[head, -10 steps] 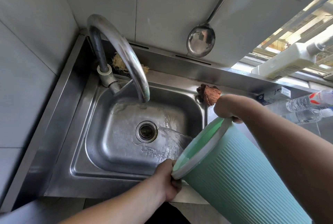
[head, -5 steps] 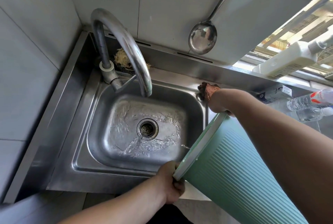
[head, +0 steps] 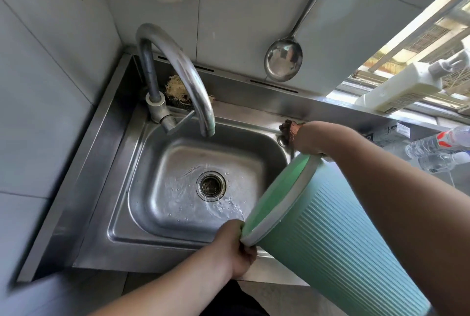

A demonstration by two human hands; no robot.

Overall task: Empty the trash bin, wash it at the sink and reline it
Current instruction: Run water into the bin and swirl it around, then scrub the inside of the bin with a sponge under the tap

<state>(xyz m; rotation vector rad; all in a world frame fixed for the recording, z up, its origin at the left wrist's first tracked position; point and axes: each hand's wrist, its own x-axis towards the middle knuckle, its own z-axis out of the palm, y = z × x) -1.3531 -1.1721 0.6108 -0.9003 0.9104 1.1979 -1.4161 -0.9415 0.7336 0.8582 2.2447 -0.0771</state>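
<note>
Bin (head: 330, 234) emptied and tipped over the sink (head: 122, 214), your left hand (head: 236, 252) and right hand (head: 307, 140) gripping its rim, rinse water draining, relining not yet done.

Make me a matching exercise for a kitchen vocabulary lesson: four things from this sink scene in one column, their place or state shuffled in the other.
Things:
1. green bin
2. ladle
3. faucet
4. drain

Places or states:
A. hangs on the tiled wall
B. tilted, mouth toward the basin
C. in the basin floor
D. arches over the basin, not running

Pairs: 1-B, 2-A, 3-D, 4-C
</note>
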